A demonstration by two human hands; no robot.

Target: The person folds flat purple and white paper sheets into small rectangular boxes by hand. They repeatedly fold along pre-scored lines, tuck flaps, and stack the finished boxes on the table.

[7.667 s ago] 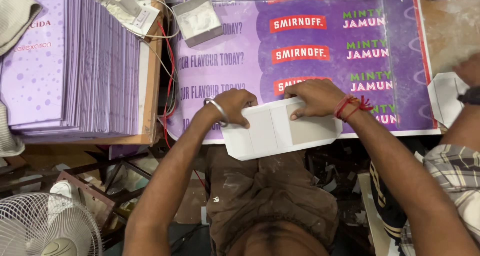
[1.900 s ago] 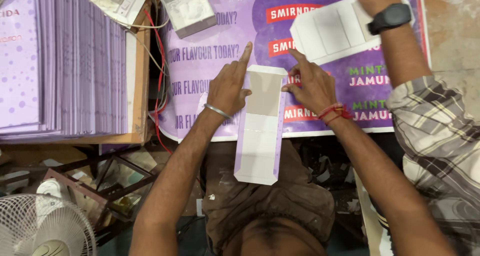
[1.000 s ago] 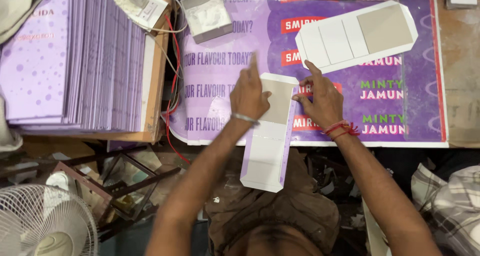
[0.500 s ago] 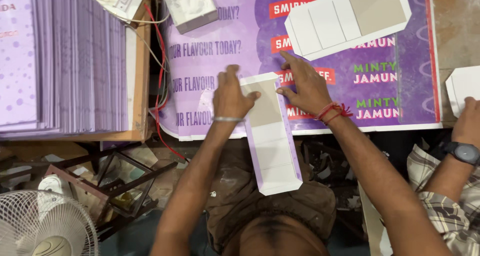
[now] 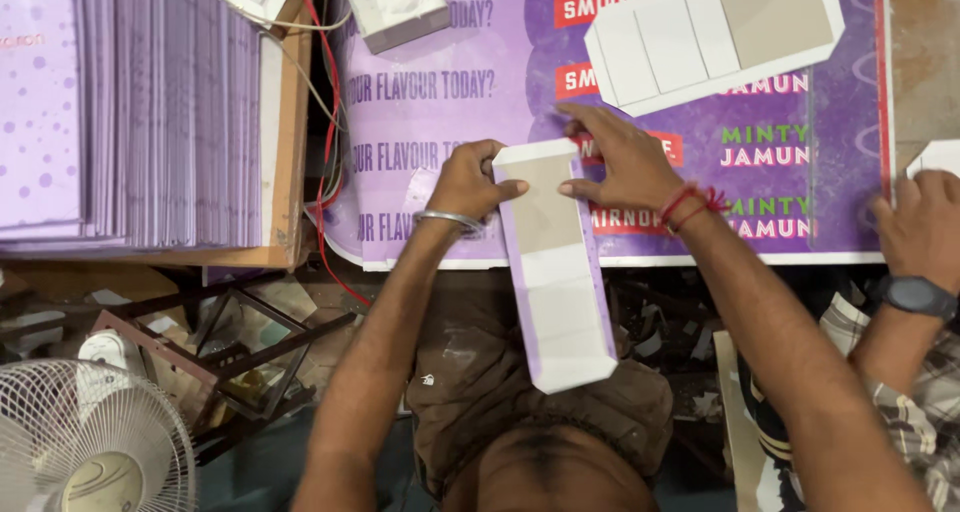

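A long creased card blank (image 5: 553, 272), white and grey inside with purple edges, lies lengthwise from the purple printed sheet (image 5: 450, 82) on the table out over my lap. My left hand (image 5: 470, 180) grips its top left corner, thumb pressed on the card. My right hand (image 5: 620, 162), a red thread at its wrist, holds the top right edge with fingers spread. The far flap is bent up between both hands.
A second flat card blank (image 5: 715, 34) lies at the back right. A tall stack of purple sheets (image 5: 130, 102) fills the left. A small grey box (image 5: 395, 7) and wires sit at the back. Another person's hand (image 5: 925, 227) with a watch is at right. A fan (image 5: 80, 442) stands low left.
Both my hands have slid along the card's top end, and the far flap now stands folded. The other person's hand has come in at the right edge.
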